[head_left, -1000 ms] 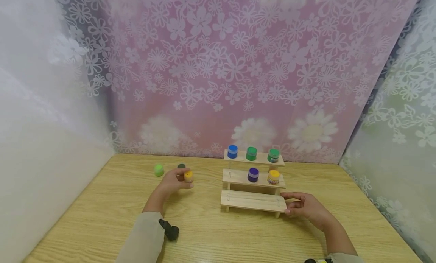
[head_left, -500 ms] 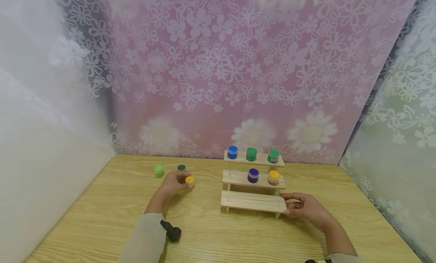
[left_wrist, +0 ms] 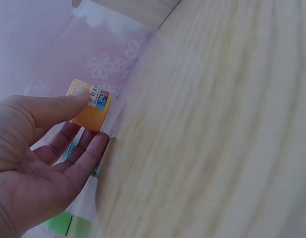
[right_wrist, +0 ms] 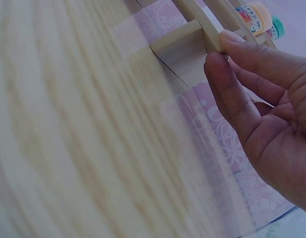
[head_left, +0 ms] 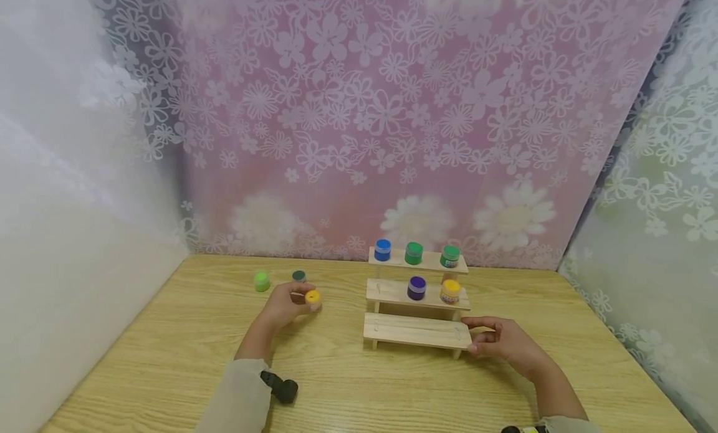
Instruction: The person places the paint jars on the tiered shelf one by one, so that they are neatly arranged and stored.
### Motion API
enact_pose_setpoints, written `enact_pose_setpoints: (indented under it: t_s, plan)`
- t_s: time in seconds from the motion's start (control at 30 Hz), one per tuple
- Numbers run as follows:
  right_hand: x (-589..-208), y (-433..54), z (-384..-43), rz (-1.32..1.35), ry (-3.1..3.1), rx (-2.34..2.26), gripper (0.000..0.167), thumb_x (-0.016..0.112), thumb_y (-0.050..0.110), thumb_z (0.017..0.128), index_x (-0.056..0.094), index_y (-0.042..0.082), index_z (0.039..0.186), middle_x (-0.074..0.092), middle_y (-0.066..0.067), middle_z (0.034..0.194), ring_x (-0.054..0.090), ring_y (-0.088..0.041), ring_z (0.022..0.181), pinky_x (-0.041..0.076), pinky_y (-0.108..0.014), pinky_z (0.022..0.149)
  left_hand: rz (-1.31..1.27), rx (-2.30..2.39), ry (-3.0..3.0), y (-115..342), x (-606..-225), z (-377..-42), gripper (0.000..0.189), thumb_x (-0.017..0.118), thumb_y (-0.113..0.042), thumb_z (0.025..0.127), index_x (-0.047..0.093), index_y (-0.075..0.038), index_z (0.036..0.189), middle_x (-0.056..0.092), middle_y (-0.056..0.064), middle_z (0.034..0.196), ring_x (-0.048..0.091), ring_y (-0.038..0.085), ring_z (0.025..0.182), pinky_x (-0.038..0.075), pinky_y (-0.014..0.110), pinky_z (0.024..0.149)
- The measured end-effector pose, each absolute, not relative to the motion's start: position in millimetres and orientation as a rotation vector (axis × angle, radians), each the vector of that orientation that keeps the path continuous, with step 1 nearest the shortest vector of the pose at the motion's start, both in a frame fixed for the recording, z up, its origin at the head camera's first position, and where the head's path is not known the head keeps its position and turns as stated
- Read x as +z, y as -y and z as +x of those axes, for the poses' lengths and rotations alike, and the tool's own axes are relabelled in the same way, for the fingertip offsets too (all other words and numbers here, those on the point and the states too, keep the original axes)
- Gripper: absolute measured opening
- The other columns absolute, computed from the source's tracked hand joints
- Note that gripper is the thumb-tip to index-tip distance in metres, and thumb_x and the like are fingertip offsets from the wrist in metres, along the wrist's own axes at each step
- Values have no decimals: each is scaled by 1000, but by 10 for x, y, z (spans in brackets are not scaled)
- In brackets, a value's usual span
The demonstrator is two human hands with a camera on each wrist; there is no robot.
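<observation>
My left hand [head_left: 285,305] pinches a small yellow-orange paint jar [left_wrist: 92,110] between thumb and fingers, its printed label showing in the left wrist view. The jar is close over the table, left of a three-step wooden display stand [head_left: 416,331]. At the stand's right end my right hand [head_left: 507,346] pinches the edge of the lowest step, thumb on one side and fingers on the other in the right wrist view. A blue jar [head_left: 382,250] and two green jars, one at the right end [head_left: 450,256], stand on the top step. The middle step bears a purple jar [head_left: 416,288] and a yellow jar [head_left: 450,292].
Behind my left hand are a dark green jar [head_left: 299,276], partly covered by the fingers, and a light green jar [head_left: 262,281] on the wooden table [head_left: 336,389]. A pink flowered curtain [head_left: 336,140] hangs at the back, with pale walls at both sides.
My left hand has moved slightly toward me with the yellow-orange jar, uncovering more of the dark green jar behind. The right hand keeps its hold on the stand.
</observation>
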State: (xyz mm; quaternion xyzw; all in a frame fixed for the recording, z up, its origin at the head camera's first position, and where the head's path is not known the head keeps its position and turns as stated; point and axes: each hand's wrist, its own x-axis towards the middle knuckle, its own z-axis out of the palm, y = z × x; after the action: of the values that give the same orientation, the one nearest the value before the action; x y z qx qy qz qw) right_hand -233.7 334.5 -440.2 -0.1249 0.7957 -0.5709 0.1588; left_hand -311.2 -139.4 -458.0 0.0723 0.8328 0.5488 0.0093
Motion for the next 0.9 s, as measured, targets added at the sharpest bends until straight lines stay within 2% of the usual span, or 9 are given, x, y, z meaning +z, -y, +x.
enact_pose_setpoints:
  t_s: [0.17,0.33,0.57,0.9]
  plan:
    - [-4410,-3350,-2344,-366,-2265,-1647,68,74,15,88,40,-12,141,63,-17,111,65,-21,93,55,-35,82,248,1752,-2574,1360,-4552,-3077,42,80,-9,81,67,-4,121,63,9,123,62,29,109,54,41,89]
    - [-4411,-3351,-2343,-366,-2274,-1647,68,74,15,88,41,-12,141,60,-19,118,65,-21,93,56,-36,82,211,1800,-2537,1313,-4521,-3059,41,81,-9,81,69,-7,120,63,4,119,62,24,107,53,40,89]
    - [-4414,-3359,-2346,-370,-2269,-1644,68,74,15,89,39,-12,142,65,-16,106,66,-22,92,56,-36,82,220,1837,-2506,1229,-4450,-3014,44,82,-14,80,68,-6,122,65,4,113,62,23,105,53,41,88]
    - [-4433,-3352,-2363,-318,-2284,-1648,70,77,15,86,42,-11,141,66,-14,102,66,-23,90,57,-36,79,314,1879,-2473,1130,-4332,-2941,42,82,-15,81,69,-11,121,65,5,112,60,24,106,55,38,83]
